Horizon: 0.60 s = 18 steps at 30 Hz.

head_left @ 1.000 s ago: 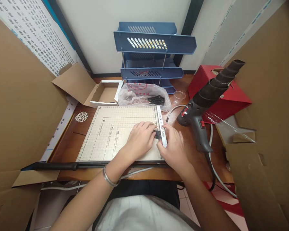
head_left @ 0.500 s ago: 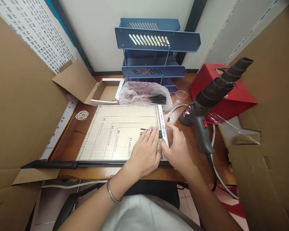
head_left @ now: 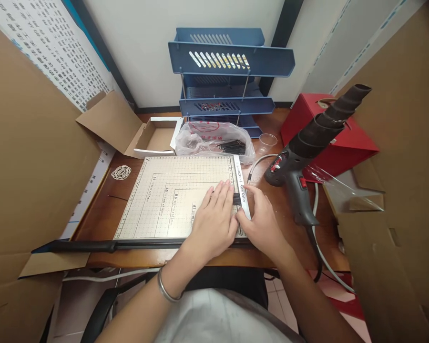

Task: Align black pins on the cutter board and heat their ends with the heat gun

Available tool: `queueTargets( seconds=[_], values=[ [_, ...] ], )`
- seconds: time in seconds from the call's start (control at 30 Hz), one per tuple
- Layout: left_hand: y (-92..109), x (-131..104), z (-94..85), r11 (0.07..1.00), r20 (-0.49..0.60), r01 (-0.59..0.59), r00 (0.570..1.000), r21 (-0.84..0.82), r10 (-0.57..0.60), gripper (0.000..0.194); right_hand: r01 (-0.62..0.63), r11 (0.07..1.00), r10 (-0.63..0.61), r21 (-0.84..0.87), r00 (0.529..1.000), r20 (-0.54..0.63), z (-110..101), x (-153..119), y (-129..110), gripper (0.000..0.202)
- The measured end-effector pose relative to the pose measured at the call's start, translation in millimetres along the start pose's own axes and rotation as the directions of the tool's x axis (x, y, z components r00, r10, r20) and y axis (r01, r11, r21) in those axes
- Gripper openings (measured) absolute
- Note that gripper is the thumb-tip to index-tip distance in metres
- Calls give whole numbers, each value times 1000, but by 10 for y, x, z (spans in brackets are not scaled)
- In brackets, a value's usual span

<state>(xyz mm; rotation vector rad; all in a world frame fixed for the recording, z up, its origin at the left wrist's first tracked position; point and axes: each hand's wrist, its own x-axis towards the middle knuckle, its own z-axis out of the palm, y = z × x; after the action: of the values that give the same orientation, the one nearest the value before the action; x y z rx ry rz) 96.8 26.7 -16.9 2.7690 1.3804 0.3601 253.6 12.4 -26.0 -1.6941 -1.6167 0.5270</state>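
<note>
A paper cutter (head_left: 153,200) with a cream gridded board lies on the desk, its black handle (head_left: 82,245) down along the near edge at the left. My left hand (head_left: 214,216) lies flat, fingers together and stretched out, over a row of thin black pieces (head_left: 236,198). Their ends show between my fingers and the white guide strip (head_left: 240,176); the rest is under the hand. At the strip's near part, my right hand (head_left: 262,216) grips the cutter's right edge, thumb and forefinger on the strip. Its other fingers are partly hidden.
Behind the cutter, a plastic bag (head_left: 196,138) holds many thin black pieces, beside an open cardboard box (head_left: 160,136) and a clear cup (head_left: 268,140). A black heat gun (head_left: 300,166) stands right, before a red box (head_left: 357,152). Blue trays (head_left: 232,62) rise behind; coiled white cord (head_left: 121,172) lies left.
My left hand has shifted slightly away from me and covers the black ends that stuck out at its left. My right hand stays at the cutter's right edge.
</note>
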Motion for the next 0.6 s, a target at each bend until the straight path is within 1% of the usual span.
queueTargets(
  seconds=[0.1,0.17,0.27,0.4,0.6],
  values=[
    [-87,9,-32,1000,31,9,999,17,-10,62,38,998,-38,-42,999,11,71,33,2,60],
    [-103,-17,-32,1000,31,-3,1000,21,2,60,42,997,-41,-60,999,8,96,48,12,60],
    [-75,-106,-10,999,2,-28,1000,22,28,59,42,998,-42,-49,999,-13,76,42,22,58],
    [-18,-210,42,998,7,-52,999,18,52,56,42,999,-42,-14,999,-23,20,3,27,58],
    [59,-205,96,998,-3,-57,998,37,57,57,35,999,-35,-25,999,-20,82,9,47,58]
  ],
)
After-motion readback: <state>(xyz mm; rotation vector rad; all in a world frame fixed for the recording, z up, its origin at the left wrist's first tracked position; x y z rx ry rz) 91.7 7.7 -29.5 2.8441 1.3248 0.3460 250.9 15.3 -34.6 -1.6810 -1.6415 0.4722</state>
